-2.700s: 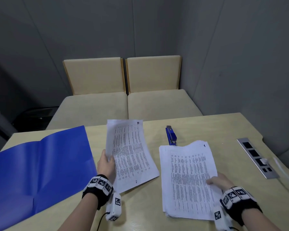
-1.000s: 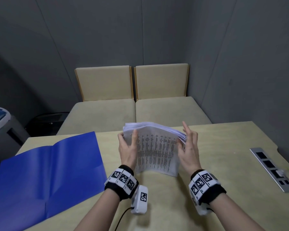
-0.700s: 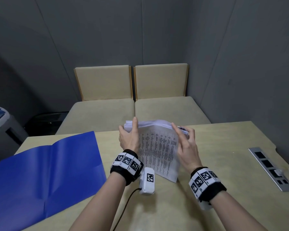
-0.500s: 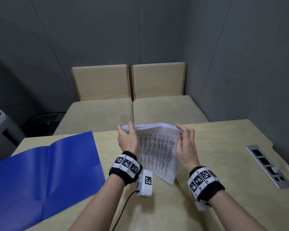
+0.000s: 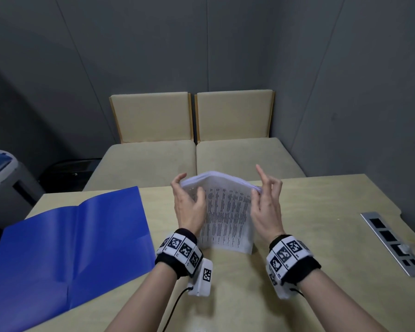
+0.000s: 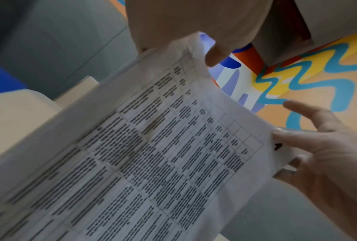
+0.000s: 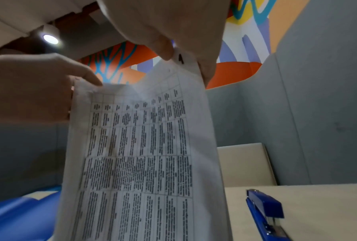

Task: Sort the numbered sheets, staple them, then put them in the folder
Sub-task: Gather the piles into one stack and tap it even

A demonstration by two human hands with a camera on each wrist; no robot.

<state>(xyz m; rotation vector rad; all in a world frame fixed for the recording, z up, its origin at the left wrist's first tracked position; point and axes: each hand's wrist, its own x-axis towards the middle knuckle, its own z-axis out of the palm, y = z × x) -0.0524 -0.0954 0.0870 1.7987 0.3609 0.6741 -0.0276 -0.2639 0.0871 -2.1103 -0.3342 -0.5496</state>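
The stack of numbered sheets (image 5: 225, 216) stands on its lower edge on the table, printed side towards me. My left hand (image 5: 189, 190) holds its top left corner, fingers curled over the top edge and thumb on the front. My right hand (image 5: 261, 185) pinches the top right corner, where a handwritten "1" (image 7: 180, 58) shows, with the index finger raised. The blue folder (image 5: 70, 248) lies open on the table to the left. The blue stapler (image 7: 264, 210) lies on the table behind the sheets and is hidden in the head view.
A metal socket panel (image 5: 391, 245) is set into the table at the right. Two beige seats (image 5: 197, 161) stand beyond the far table edge. A grey bin (image 5: 0, 173) is at the far left.
The sheets, earlier lying flat in two lots, are gathered into one stack stood on edge. Over the last second both hands shifted their hold at the top corners and the right index finger lifted.
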